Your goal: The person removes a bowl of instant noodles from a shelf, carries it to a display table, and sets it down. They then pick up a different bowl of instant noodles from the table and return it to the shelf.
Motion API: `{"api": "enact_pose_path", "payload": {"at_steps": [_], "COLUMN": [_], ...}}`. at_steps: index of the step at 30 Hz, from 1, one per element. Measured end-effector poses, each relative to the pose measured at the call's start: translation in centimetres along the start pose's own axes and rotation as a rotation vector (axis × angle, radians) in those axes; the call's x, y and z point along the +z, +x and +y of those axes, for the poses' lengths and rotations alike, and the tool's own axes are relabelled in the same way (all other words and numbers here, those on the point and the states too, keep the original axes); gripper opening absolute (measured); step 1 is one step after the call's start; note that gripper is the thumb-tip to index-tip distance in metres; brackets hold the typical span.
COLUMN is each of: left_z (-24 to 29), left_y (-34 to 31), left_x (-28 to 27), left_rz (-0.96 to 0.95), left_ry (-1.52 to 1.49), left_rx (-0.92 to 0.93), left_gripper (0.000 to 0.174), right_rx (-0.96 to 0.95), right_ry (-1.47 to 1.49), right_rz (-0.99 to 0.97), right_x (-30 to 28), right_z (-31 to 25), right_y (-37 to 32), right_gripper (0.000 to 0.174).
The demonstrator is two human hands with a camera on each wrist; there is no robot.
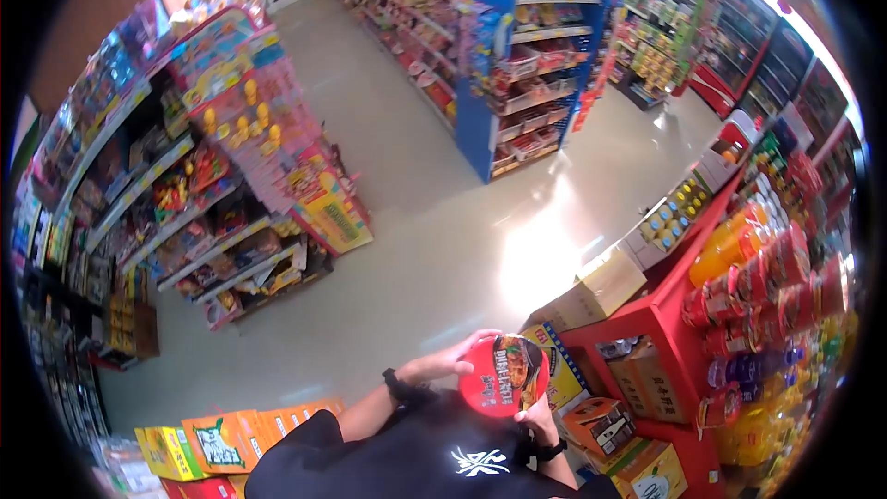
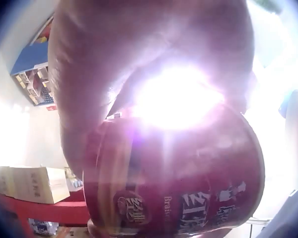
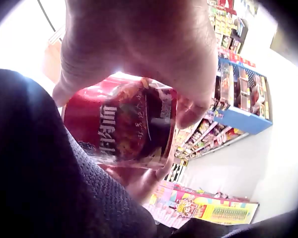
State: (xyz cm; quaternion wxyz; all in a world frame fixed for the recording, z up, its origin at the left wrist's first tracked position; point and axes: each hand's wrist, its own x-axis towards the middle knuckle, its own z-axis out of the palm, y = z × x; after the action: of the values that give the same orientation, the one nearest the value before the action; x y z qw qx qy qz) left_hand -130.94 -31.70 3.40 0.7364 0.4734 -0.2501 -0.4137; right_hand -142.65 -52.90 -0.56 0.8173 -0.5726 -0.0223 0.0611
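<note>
Both hands hold a red instant noodle bowl (image 1: 480,383) in front of the person's chest, its lid with a food picture facing the head camera. My left hand (image 1: 448,359) grips the bowl's left side, with the thumb at the lid's edge. On the lower right my right hand (image 1: 538,420) holds the rim. Red side wall and printed lettering of the noodle bowl (image 2: 188,173) fill the left wrist view, under the left hand (image 2: 154,39) and strong glare. From the right wrist, the noodle bowl (image 3: 124,124) shows between the fingers of both hands.
A red display stand (image 1: 661,314) with stacked noodle tubs (image 1: 758,282) and bottles is close on the right. Cardboard boxes (image 1: 591,296) stand beside it. Snack shelves (image 1: 212,231) are at left, a blue-ended shelf (image 1: 476,120) ahead, and orange cartons (image 1: 226,439) at lower left.
</note>
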Motion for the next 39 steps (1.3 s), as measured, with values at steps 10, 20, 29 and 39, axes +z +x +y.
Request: {"api": "enact_pose_path", "payload": {"at_steps": [10, 20, 29, 39], "left_z": [0.2, 1.1, 8.2, 8.1], "left_y": [-9.9, -6.0, -0.8, 9.2], "left_x": [-5.6, -10.7, -15.6, -22.8], "left_rz": [0.260, 0.253, 0.295, 0.475], "left_ry": [-0.088, -0.036, -0.283, -0.232], "left_rx": [0.118, 0.111, 0.228, 0.123], "left_gripper": [0.113, 0.111, 0.101, 0.087], "right_rx": [0.155, 0.221, 0.215, 0.249], "right_ry": [0.054, 0.107, 0.250, 0.595], "right_rz": [-0.225, -0.267, -0.412, -0.173], "right_x": [8.5, 7.2, 5.6, -1.0], "right_z": [2.7, 2.8, -0.4, 0.3], "right_y": [8.8, 15.8, 28.6, 38.1], "right_gripper": [0.106, 0.105, 0.104, 0.100]}}
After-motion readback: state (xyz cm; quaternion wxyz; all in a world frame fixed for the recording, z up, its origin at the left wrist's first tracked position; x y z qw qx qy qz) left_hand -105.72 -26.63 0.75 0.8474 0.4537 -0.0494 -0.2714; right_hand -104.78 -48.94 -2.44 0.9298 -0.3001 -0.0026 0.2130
